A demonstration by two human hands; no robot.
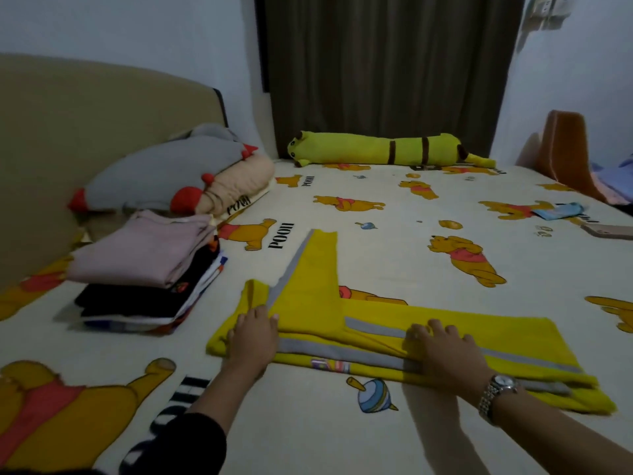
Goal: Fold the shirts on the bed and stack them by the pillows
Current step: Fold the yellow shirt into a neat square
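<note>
Left hand [255, 332] flat on the yellow shirt [373, 323], palm down near its left end, fingers straight and only slightly spread, tips at the corner where the grey-edged sleeve [308, 265] branches off. Nothing pinched or curled round.

Right hand [445, 354] also palm down on the yellow shirt, right of the left hand and well apart from it, fingers extended and a little fanned, pressing the folded layers along the grey stripe [342, 347]. Metal wristwatch [498, 389] on that wrist; dark sleeve [191, 440] on the left forearm.

Yellow shirt lying on the cartoon-bear bed sheet [394, 241], toward the near edge, partly folded into a long band. Long axis running left to right across the view, dropping slightly toward the right. One sleeve sticking out from the left part of the band, pointing away from the person toward the far side of the sheet. Small printed patch visible at the near edge of the shirt, between the hands; too small to read.

Left of the yellow shirt and close beside it, a stack of folded clothes [147, 286]: pink piece on top, black ones beneath, something white with blue at the bottom. Beyond the stack, a grey and red plush [161, 173] and a beige pillow [236, 186] against the headboard [85, 138]. Far beyond the yellow shirt, a long yellow-green plush bolster [376, 149] below the dark curtain [394, 70]. Right of the shirt, near the sheet's edge, a phone [609, 231] and a small blue item [558, 210].
</note>
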